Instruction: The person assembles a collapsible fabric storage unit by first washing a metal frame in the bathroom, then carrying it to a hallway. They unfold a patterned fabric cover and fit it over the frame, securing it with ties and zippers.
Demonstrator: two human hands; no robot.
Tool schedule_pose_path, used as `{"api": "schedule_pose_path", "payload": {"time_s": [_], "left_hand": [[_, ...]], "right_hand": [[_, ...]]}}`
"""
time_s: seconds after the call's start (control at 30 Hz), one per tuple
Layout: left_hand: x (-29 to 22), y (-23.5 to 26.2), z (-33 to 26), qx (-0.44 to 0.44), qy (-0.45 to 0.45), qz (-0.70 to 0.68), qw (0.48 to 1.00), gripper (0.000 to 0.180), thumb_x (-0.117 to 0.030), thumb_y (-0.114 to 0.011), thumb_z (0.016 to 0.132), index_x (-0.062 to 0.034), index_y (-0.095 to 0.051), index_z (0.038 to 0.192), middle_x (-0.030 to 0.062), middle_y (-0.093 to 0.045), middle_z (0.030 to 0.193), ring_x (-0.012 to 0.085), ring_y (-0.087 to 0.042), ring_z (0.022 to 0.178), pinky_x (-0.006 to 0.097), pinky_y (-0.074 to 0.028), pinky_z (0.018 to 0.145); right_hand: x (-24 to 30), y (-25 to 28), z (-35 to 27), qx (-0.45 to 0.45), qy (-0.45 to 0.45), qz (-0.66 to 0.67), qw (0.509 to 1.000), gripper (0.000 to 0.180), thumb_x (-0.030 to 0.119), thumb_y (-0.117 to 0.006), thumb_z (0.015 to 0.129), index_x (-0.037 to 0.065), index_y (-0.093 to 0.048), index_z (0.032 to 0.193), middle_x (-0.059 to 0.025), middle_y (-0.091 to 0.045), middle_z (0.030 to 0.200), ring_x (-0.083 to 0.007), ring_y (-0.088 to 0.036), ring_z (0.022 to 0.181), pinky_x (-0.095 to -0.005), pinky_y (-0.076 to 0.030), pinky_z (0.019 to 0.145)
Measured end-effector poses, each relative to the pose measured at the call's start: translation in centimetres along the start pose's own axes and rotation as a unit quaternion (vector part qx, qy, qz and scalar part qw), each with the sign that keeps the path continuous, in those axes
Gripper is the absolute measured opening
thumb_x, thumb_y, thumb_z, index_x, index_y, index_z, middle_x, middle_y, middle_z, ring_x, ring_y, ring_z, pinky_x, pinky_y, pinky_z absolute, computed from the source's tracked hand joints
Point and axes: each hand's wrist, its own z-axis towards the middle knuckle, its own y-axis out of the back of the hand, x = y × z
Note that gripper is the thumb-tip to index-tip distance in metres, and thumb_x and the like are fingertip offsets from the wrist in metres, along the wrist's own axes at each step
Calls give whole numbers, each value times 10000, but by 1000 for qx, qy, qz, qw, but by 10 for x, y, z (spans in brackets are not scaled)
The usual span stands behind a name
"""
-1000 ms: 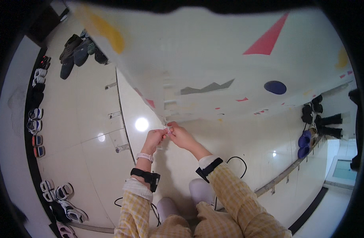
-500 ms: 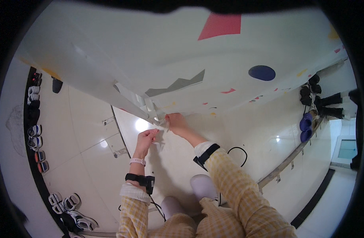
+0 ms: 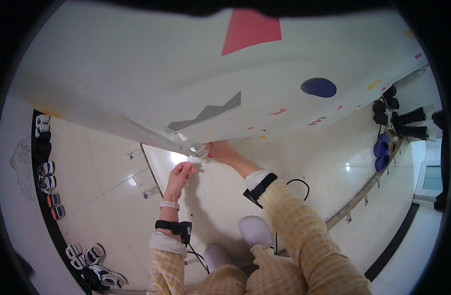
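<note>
A large white sheet [image 3: 152,83] printed with red, grey, blue and yellow shapes spreads in front of me, and I cannot tell if it is cloth or plastic. Its lower edge meets a bunch of white strips [image 3: 187,143] near the middle. My right hand [image 3: 221,151] pinches one white strip [image 3: 201,152] at this edge. Just below and to the left, my left hand [image 3: 179,178] is held apart from the sheet. Its fingers are curled together, and what they hold, if anything, is too small to see.
Pairs of shoes [image 3: 46,177] line the left wall, with more shoes [image 3: 95,255] at lower left. Purple clogs [image 3: 381,152] and black boots [image 3: 411,123] stand at right. Metal tracks [image 3: 358,199] cross the tiled floor [image 3: 284,162]. Black cables [image 3: 304,186] trail near my arms.
The sheet's left part has come lower and shifted a little left in view. A white strip seen at my left fingers before no longer shows there. My right hand stays at the edge.
</note>
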Motion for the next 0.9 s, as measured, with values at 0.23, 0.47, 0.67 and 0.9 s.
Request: {"api": "schedule_pose_path", "payload": {"time_s": [0.23,0.47,0.67,0.9], "left_hand": [[2,-1,-10,72,76,-213,971,206,-197,-466,949,-47,-562,1053,-54,-486,667,39,-446,562,172,-396,511],[16,4,-10,185,78,-302,932,169,-144,-490,928,-62,-543,1065,-15,-515,741,46,-467,573,162,-424,495],[19,-15,4,79,31,-545,834,209,-94,-537,899,-71,-534,1107,49,-573,890,95,-556,694,193,-496,614],[37,-26,22,48,55,-569,819,212,-89,-545,901,-76,-544,1112,48,-582,900,106,-558,739,203,-487,653]], "right_hand": [[4,13,-21,48,88,-210,972,179,88,-518,804,6,-646,900,-180,-619,895,-332,-602,845,-399,-466,774],[3,-61,-22,-305,50,23,951,82,90,-592,760,27,-644,754,-130,-576,830,-286,-568,714,-375,-469,672],[-11,-70,-29,-246,48,191,949,57,32,-643,729,2,-629,775,-110,-586,827,-240,-573,716,-307,-465,647],[-7,-28,-26,-30,265,-67,961,129,114,-584,785,66,-622,899,-92,-594,923,-290,-577,798,-364,-485,683]]}}
